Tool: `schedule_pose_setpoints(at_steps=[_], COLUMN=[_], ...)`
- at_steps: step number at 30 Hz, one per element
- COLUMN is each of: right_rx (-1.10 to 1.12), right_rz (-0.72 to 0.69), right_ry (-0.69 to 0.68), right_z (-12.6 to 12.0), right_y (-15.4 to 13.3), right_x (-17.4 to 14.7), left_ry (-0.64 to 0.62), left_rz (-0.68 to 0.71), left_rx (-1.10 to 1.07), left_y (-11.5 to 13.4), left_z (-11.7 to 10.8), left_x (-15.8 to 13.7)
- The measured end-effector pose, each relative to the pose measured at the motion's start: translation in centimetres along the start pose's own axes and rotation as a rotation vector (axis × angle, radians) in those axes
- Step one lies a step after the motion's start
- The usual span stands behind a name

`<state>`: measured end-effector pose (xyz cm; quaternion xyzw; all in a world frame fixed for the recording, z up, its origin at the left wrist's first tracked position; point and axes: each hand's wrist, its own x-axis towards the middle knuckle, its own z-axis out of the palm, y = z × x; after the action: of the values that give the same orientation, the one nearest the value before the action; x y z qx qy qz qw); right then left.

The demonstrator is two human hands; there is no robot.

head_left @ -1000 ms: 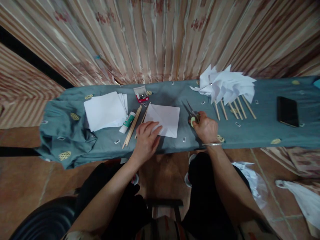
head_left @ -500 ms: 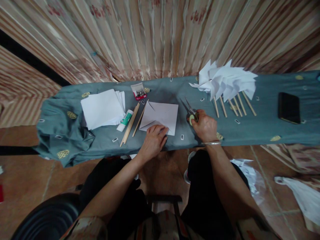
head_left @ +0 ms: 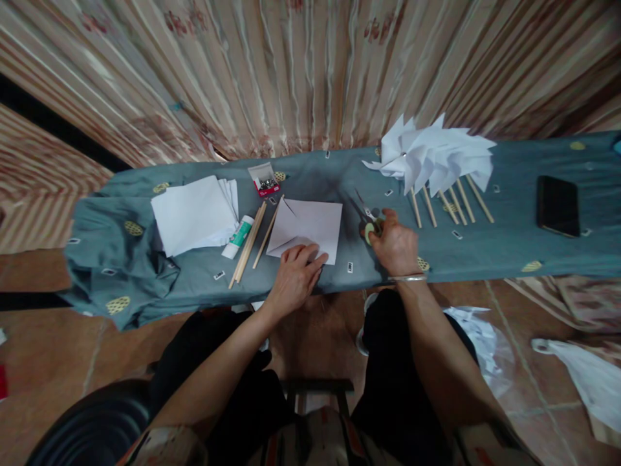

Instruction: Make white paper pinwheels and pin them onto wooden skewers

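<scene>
The creased paper square (head_left: 313, 224) lies on the table (head_left: 495, 251), its near edge beneath the left hand (head_left: 297, 273), which rests on it without clasping. To its right, the right hand (head_left: 398, 247) grasps scissors (head_left: 370, 229) by the handles; wooden sticks (head_left: 251, 243) lie left, pinwheels (head_left: 436, 154) far right.

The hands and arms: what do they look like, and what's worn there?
The left hand and right hand are ungloved. A thin, silvery bangle sits on the right wrist only. Patterned sleeves stop above the bare forearms.
</scene>
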<state>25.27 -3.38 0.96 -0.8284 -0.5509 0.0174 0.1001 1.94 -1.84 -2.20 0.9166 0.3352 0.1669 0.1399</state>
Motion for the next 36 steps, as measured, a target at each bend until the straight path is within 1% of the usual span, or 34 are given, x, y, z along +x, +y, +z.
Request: schedule_pose_setpoints(at_steps=[5, 8, 11, 14, 17, 20, 22, 27, 31, 34, 36], right_rx=[-0.019, -0.019, 0.028, 0.151, 0.322, 0.489, 0.541, 0.529, 0.526, 0.523, 0.492], right_rz=[0.033, 0.027, 0.015, 0.001, -0.012, -0.029, -0.037, -0.034, -0.063, -0.070, -0.061], right_ry=[-0.002, 0.030, 0.054, 0.057, 0.037, -0.058, -0.127, -0.193, -0.222, -0.215, -0.186], right_z=[0.0, 0.1, 0.3, 0.2, -0.2, -0.5, -0.7, -1.1, -1.3, -1.2, -1.0], right_y=[0.0, 0.1, 0.1, 0.1, 0.2, 0.5, 0.7, 0.9, 0.8, 0.9, 1.1], right_x=[0.1, 0.2, 0.3, 0.1, -0.8, -2.2, -3.0, -3.9, -4.2, -4.6, -4.7], left_ry=[-0.008, -0.010, -0.005, 0.024, 0.090, 0.156, 0.172, 0.173, 0.191, 0.195, 0.171], left_rz=[-0.004, 0.004, -0.001, -0.021, -0.031, -0.030, -0.038, -0.065, -0.070, -0.046, -0.030], left_rx=[-0.007, -0.010, -0.039, -0.099, -0.175, -0.225, -0.229, -0.212, -0.218, -0.204, -0.180], left_y=[-0.1, -0.1, -0.2, -0.2, -0.4, -0.7, -0.8, -1.2, -1.4, -1.2, -0.8], left_z=[0.1, 0.0, -0.1, 0.0, 0.0, -0.1, -0.3, -0.6, -0.5, -0.5, -0.5], left_x=[-0.1, -0.1, -0.1, -0.2, -0.3, -0.3, -0.3, -0.3, -0.3, -0.4, -0.4])
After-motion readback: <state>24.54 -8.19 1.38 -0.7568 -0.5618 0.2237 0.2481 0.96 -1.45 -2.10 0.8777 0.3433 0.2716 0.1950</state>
